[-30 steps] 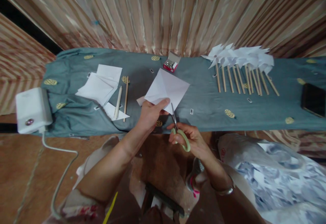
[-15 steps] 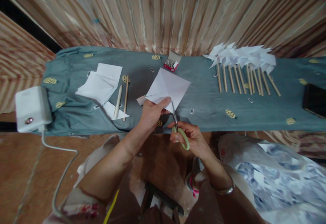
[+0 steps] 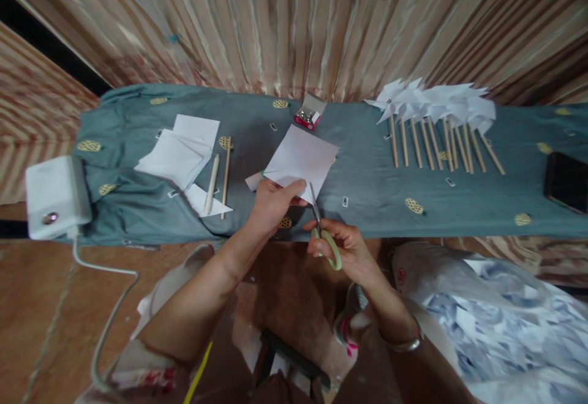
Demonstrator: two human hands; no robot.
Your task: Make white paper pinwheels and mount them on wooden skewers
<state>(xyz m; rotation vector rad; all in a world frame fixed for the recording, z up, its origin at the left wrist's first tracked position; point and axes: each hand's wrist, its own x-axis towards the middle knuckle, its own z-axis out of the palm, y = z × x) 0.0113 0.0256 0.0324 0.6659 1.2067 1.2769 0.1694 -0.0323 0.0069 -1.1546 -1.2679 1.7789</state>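
A square sheet of white paper (image 3: 301,153) is pinched at its near edge by my left hand (image 3: 275,202), thumb on top. My right hand (image 3: 344,248) grips a pair of scissors (image 3: 331,251) by the green handles. Their blades point away from me and lie at the paper's near right corner; how far they are apart is hard to see. A small piece of something pale (image 3: 252,182) lies just left of the paper, partly hidden. Beyond the paper stands an open red box (image 3: 307,117) holding small shiny metal pieces.
To the left lie white paper sheets (image 3: 172,156), a white pencil-like stick (image 3: 212,183) and a wooden stick (image 3: 226,177). Paper pinwheels (image 3: 436,104) on sticks line the right, near a dark phone (image 3: 567,180). A white corded device (image 3: 57,196) sits far left; a bag of paper pieces (image 3: 505,324) stands below right.
The paper's far part has tilted slightly and shifted a little left. Both hands stay almost in place, still holding the paper and scissors.
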